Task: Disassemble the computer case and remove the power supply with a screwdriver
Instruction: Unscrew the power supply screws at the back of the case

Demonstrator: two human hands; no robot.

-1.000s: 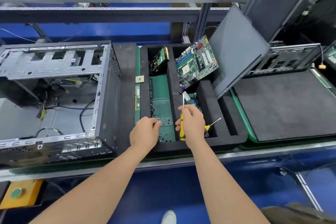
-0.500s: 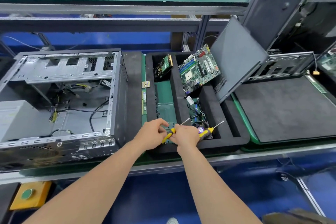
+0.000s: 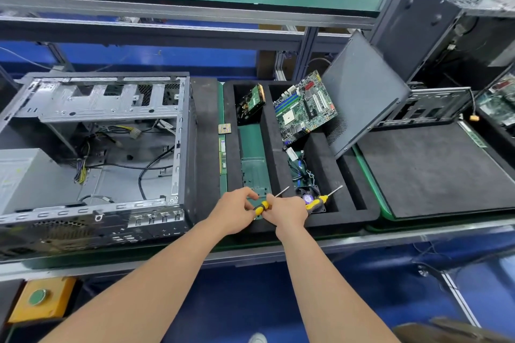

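Currently, lower centre: left hand and right hand both pinch one screwdriver above near rim of foam tray. Computer case open at left, power supply inside; black mat right.

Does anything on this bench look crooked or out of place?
Nothing looks damaged. The motherboard leans tilted in the foam tray rather than lying flat, a grey side panel leans askew beside it, and loose cables sprawl inside the open computer case.
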